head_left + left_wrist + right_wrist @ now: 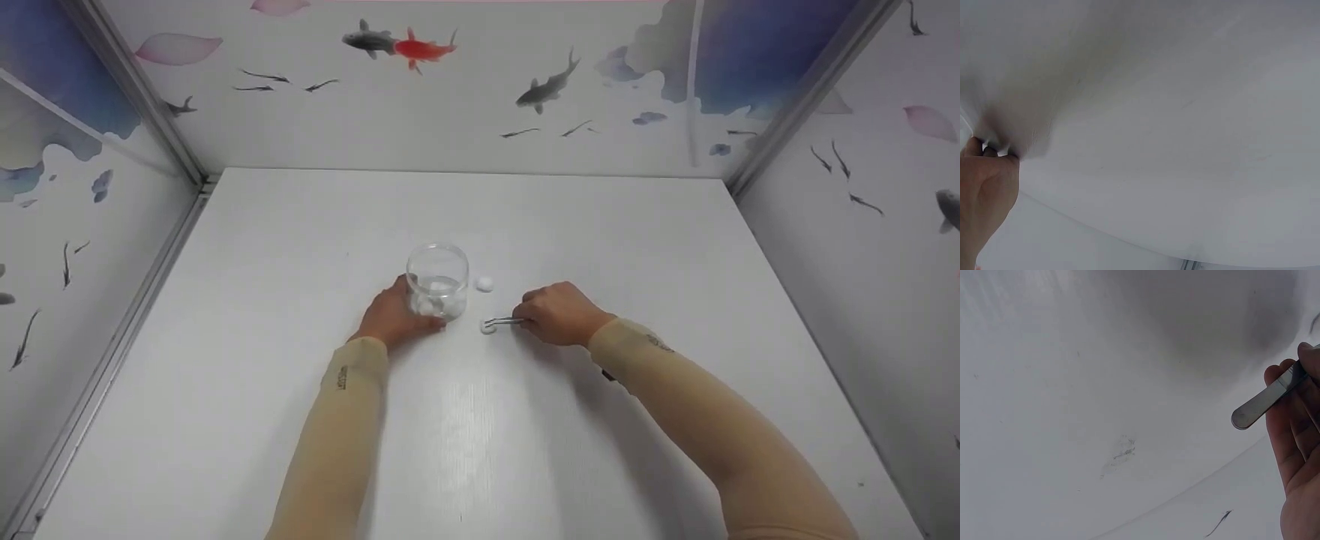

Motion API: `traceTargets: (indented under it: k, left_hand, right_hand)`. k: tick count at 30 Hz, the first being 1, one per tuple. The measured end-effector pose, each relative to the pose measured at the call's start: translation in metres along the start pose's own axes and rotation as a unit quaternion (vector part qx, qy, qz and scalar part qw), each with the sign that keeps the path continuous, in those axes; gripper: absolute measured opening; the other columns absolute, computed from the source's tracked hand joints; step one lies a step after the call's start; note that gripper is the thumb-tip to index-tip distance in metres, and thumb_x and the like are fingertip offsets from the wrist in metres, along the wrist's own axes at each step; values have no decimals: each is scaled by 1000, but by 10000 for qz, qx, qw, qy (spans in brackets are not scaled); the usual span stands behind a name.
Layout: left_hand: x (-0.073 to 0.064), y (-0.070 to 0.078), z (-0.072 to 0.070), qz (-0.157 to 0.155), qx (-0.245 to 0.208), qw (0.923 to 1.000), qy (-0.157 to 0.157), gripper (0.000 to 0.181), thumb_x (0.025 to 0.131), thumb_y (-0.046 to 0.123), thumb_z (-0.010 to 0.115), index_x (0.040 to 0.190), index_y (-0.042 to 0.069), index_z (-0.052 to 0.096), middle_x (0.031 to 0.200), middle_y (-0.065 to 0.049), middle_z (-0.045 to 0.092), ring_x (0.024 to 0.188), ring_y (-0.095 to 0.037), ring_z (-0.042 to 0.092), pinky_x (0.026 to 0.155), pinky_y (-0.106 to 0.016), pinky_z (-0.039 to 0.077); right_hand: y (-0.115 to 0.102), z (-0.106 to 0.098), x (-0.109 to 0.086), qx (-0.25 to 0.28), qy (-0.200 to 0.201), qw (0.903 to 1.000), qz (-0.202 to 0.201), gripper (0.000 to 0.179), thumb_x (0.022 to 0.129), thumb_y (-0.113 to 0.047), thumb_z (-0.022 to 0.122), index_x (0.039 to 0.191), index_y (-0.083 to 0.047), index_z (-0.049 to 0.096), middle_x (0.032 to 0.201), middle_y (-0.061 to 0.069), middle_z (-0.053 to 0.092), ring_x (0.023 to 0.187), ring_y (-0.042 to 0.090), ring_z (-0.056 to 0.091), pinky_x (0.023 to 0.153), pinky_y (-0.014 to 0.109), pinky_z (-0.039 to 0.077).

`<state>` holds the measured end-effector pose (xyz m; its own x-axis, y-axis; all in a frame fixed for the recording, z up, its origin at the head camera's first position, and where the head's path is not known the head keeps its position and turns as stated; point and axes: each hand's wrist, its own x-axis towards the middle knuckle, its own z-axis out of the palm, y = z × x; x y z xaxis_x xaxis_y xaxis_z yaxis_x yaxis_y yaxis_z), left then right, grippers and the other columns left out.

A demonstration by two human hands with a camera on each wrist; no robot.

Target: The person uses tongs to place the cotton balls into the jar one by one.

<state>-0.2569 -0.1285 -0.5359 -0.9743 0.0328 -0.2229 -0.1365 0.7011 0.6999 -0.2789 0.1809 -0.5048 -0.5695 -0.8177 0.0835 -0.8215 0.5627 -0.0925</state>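
Note:
A clear open-topped jar (438, 259) stands on the white table with several white cotton balls (431, 306) at its bottom. My left hand (394, 313) holds the jar low on its left side, thumb at the front. In the left wrist view that hand (988, 185) shows at the left edge. My right hand (562, 313) grips metal tweezers (508, 321), whose tips are at a cotton ball (488, 328) right of the jar. The right wrist view shows the tweezers' rounded end (1258, 405) sticking out of the hand (1303, 439). Another cotton ball (484, 284) lies farther back.
The white table (637, 232) is bounded by printed panels with fish at the back (465, 112), left (82, 225) and right (855, 225). Grey metal posts stand at the back corners. Both forearms wear beige sleeves (334, 435).

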Motion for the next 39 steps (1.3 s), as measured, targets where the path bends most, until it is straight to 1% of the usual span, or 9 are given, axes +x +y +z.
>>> traceTargets:
  k: [4,8,12,16,21,25,30,35,39]
  left_hand:
    - [0,0,1,7,-22,10000,3,116,68,50,89,158,13,26,154,-14,40,143,-35,33,119,-50,24]
    - [1,-2,2,53,-4,10000,29,116,68,52,89,158,14,27,154,-13,41,143,-35,33,119,-50,25]
    - [5,-5,4,110,33,9999,25,117,67,54,89,157,13,28,153,-14,42,142,-36,34,118,-50,26]
    - [5,-5,3,106,30,9999,34,116,67,52,89,157,12,28,152,-15,43,141,-36,35,118,-49,26]
    - [3,-2,2,52,14,10000,22,116,67,52,89,158,13,27,153,-15,41,142,-36,34,118,-50,25]
    - [2,-2,1,60,11,10000,14,116,67,51,89,157,12,27,153,-16,42,142,-36,34,118,-50,25]
    - [4,-2,1,90,27,9999,47,115,67,49,90,156,10,30,151,-17,44,140,-36,37,118,-49,27]
    - [4,-2,2,55,34,10000,66,115,67,50,90,157,12,29,152,-15,43,141,-35,36,118,-49,27]
    - [3,-2,2,51,81,9999,45,117,67,53,89,158,13,27,154,-13,41,142,-35,34,118,-50,25]
  right_hand:
    - [0,2,0,3,40,10000,21,11,89,-10,73,96,-15,80,81,-4,70,63,11,59,59,32,55]
    - [2,5,1,-93,230,9997,-86,10,88,-8,74,93,-15,80,77,-4,68,62,12,61,56,32,54]
    - [4,4,0,-105,429,9989,-174,11,87,-5,74,90,-14,80,75,-3,68,62,14,63,55,34,55]
    - [8,-1,-2,-37,598,9982,-67,13,87,-3,73,90,-13,80,77,-2,70,64,14,64,57,34,56]
    - [15,-8,-4,-32,657,9978,96,12,87,-3,73,91,-12,80,78,-1,70,64,14,65,57,34,56]
    - [18,-16,-5,-76,623,9976,299,12,87,-4,73,93,-12,80,79,-1,70,65,15,65,58,35,57]
    - [22,-30,-2,-122,687,9967,424,13,88,-4,72,94,-12,80,81,0,71,68,16,67,60,36,58]
    - [24,-50,8,-295,897,9944,464,11,89,-6,72,95,-12,80,82,1,72,67,15,67,61,35,59]
    - [20,-68,22,-396,1118,9922,393,10,89,-6,72,93,-12,79,80,1,71,64,16,66,57,35,57]
